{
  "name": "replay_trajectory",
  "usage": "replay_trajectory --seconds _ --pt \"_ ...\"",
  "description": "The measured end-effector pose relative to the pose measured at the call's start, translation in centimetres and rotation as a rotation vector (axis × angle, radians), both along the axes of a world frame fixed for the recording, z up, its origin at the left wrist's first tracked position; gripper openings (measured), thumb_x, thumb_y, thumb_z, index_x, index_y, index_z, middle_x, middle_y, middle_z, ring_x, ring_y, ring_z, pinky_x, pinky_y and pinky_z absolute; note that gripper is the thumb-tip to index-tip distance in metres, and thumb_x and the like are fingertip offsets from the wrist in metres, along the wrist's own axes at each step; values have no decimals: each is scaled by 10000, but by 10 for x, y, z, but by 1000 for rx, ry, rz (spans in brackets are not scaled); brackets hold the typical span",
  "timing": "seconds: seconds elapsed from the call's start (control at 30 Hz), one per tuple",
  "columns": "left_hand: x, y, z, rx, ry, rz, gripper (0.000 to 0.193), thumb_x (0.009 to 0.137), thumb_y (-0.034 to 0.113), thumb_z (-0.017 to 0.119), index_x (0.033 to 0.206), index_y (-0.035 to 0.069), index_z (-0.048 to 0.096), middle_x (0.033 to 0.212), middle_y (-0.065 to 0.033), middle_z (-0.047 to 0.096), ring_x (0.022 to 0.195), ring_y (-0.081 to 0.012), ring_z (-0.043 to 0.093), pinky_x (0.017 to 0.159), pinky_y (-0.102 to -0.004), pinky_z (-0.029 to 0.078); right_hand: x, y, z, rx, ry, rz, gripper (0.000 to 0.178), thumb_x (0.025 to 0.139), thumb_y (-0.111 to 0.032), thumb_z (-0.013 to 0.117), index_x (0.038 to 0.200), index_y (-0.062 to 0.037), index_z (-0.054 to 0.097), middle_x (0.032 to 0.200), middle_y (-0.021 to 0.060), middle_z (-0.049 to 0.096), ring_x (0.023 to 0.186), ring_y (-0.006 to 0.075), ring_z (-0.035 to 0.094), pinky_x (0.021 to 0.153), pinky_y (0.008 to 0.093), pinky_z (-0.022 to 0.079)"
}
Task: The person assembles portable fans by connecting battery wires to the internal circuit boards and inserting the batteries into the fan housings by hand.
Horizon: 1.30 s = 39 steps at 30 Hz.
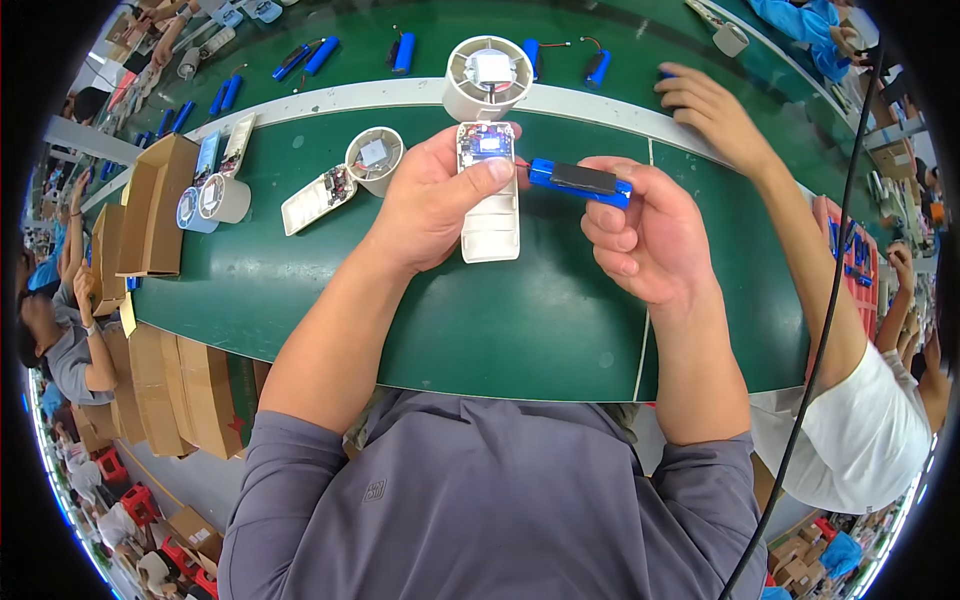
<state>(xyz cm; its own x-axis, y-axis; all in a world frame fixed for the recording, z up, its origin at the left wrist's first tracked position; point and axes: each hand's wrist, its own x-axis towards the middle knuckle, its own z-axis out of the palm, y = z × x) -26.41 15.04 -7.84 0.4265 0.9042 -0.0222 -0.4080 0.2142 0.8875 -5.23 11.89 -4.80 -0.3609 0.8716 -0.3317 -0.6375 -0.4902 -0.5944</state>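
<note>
My left hand (pixel 425 205) is closed around an open white handheld fan (pixel 490 228), its thumb lying over the handle below the circuit board (pixel 486 141). The round fan head (pixel 488 78) points away from me, and a light glows on the board. Between the thumb and fingers of my right hand (pixel 655 235) is a blue battery pack (pixel 578 183) with a black pad along its side. It is held level, just right of the handle; a short wire shows at its left end, and where that leads is partly hidden by my left thumb.
Another opened white fan (pixel 318 203) lies to the left, with more fans (pixel 224 199) beside a cardboard box (pixel 160 205). Several blue battery packs (pixel 403 53) rest on the green surface beyond the pale rail (pixel 340 97). A co-worker's hand (pixel 712 115) reaches in from the right. A black cable (pixel 835 290) hangs across the right side.
</note>
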Motion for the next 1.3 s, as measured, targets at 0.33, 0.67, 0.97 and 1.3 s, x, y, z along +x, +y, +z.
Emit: replay_trajectory --seconds 0.33,0.67,0.97,1.3 --pt "7 -1 -9 49 -28 167 302 899 96 552 1189 21 517 939 -51 608 797 -110 597 677 -273 509 -42 -26 4 493 -595 -199 281 806 4 636 1069 48 546 704 -7 567 565 16 488 472 162 366" --pt "10 -7 -6 35 28 208 330 875 73 480 1200 21 487 936 -80 606 836 -145 602 705 -299 509 -54 -27 -25 922 -917 -351 307 733 19 685 1025 12 590 660 5 539 521 32 464 451 188 386" --pt "14 -6 -10 -52 -193 212 392 876 253 386 1178 17 466 911 -137 583 783 -206 579 724 -343 493 -59 -22 -16 1161 -1226 -360 330 683 -33 713 996 -2 616 677 75 569 553 163 540 499 278 443" --pt "37 -11 -33 463 257 453 431 760 136 589 1133 -25 446 881 -179 542 777 -303 547 713 -391 459 -37 -33 -45 1139 -1375 -181 287 886 -44 582 1142 82 548 951 118 629 827 135 597 733 258 493"
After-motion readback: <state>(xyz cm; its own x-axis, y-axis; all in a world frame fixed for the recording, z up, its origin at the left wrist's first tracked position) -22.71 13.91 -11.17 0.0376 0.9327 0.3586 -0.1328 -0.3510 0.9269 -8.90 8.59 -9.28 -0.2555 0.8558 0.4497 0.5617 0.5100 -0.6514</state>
